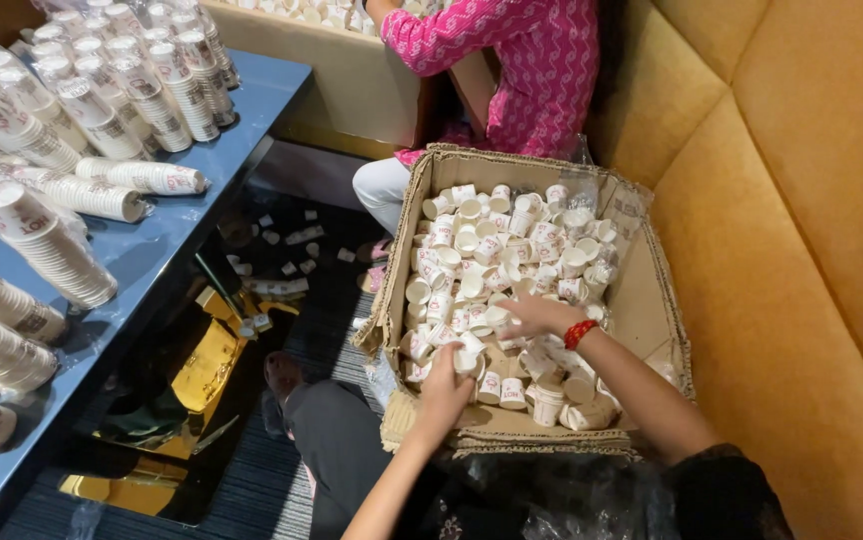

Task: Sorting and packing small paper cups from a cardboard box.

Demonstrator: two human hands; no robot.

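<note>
Head view, box: open cardboard box (652, 300) on the orange seat (802, 250), full of loose paper cups (497, 250).
Left hand (444, 385): fingers curled around one cup (469, 355) at the near edge.
Right hand (537, 315): spread flat over the heap; no visible grip.
Table (162, 255): stacked cups (52, 250) lying in rows.
Advice: grip lightly at the rim to avoid crushing.

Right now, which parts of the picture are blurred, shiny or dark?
Head view: the right hand is slightly motion-blurred over the white paper cups; the glossy blue table shows soft glare; the floor beneath it lies in shadow.
</note>
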